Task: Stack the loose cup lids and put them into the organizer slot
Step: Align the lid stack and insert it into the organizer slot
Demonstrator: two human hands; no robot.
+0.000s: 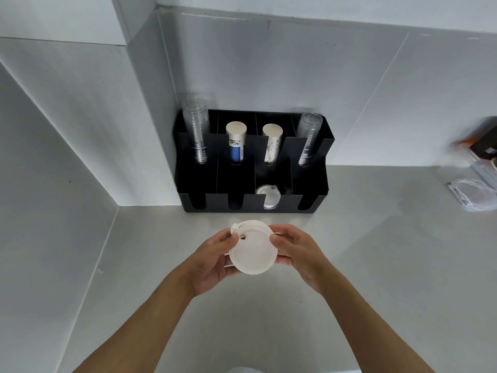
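Observation:
A stack of white cup lids (252,249) is held above the grey counter, a little in front of the black organizer (252,205). My left hand (212,259) grips the stack's left side and my right hand (298,254) grips its right side, thumbs on top. The top lid faces me flat, with a small hole near its far-left edge. In the organizer's front row, the third slot from the left holds white lids (267,196); the other front slots look dark.
The organizer's back row holds clear cup stacks (196,130) (308,138) at both ends and two paper cup stacks (236,141) (272,142) between. Walls close in behind and on the left. A plastic bag (473,195) and blurred items lie at far right.

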